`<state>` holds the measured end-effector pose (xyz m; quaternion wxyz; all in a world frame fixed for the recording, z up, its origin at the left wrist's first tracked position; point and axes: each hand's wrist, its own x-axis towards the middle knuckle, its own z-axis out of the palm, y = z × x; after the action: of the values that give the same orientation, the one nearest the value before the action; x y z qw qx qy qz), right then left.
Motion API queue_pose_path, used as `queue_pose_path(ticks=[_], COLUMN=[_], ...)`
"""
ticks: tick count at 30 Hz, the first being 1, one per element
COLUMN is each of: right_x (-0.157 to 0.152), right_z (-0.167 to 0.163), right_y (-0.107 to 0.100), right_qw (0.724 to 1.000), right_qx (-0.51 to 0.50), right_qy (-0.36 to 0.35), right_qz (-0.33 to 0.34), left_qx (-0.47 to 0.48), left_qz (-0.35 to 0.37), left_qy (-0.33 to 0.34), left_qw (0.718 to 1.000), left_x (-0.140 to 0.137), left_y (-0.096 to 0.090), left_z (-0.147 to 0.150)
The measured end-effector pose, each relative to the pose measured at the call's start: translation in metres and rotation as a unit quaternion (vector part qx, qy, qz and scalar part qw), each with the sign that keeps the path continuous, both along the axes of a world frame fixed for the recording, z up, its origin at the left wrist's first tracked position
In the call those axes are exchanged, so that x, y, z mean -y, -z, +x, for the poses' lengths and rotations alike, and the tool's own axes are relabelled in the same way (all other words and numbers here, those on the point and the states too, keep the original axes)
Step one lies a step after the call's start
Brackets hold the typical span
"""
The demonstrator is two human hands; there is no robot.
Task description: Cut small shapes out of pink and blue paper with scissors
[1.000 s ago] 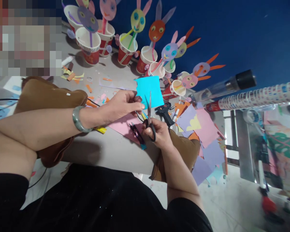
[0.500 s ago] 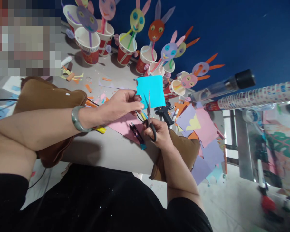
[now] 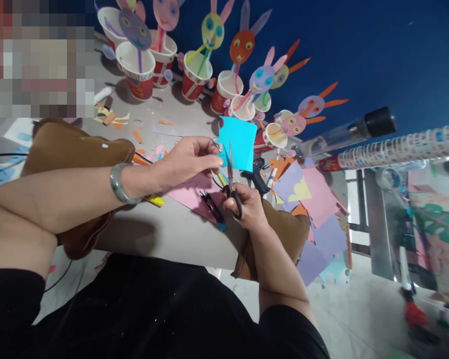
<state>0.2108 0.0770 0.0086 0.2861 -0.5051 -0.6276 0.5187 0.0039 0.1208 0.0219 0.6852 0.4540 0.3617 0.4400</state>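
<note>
Between the thumb and fingers of my left hand (image 3: 194,158) is the left edge of a bright blue sheet of paper (image 3: 241,142). My right hand (image 3: 249,207) has its fingers in the black handles of a pair of scissors (image 3: 230,177). The blades point up and overlap the lower left part of the blue paper; I cannot tell whether they bite into it. Below the hands, thread snips (image 3: 211,205) lie on a pink sheet (image 3: 185,194). A black glue gun (image 3: 257,177) lies just right of the scissors.
Paper cups with rabbit faces on straws (image 3: 196,75) line the back of the table. Coloured paper sheets (image 3: 314,204) are piled at the right, near a long stack of cups (image 3: 392,149). Brown cushions (image 3: 75,144) lie under both arms. Paper scraps (image 3: 112,117) are scattered at the left.
The blue paper has turned slightly and shifted a little to the right in my left hand. The scissors and my right hand have hardly moved.
</note>
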Motion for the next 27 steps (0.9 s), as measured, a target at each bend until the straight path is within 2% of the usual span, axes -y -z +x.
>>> queue_pose_path(ticks=[10, 15, 27], right_x=[0.0007, -0.0001, 0.0002], right_z=[-0.0002, -0.0020, -0.0011], right_y=[0.0014, 0.0006, 0.0033], right_qw=[1.000, 1.000, 1.000], right_qx=[0.002, 0.019, 0.009], right_qy=[0.003, 0.003, -0.005], right_qz=[-0.002, -0.004, 0.001], left_qx=[0.003, -0.001, -0.059], left_qz=[0.008, -0.011, 0.034], left_qy=[-0.003, 0.010, 0.022], left_qw=[1.000, 1.000, 0.997], left_x=[-0.0011, 0.0025, 0.0021], left_y=[0.0013, 0.0006, 0.0074], left_z=[-0.0004, 0.0000, -0.0024])
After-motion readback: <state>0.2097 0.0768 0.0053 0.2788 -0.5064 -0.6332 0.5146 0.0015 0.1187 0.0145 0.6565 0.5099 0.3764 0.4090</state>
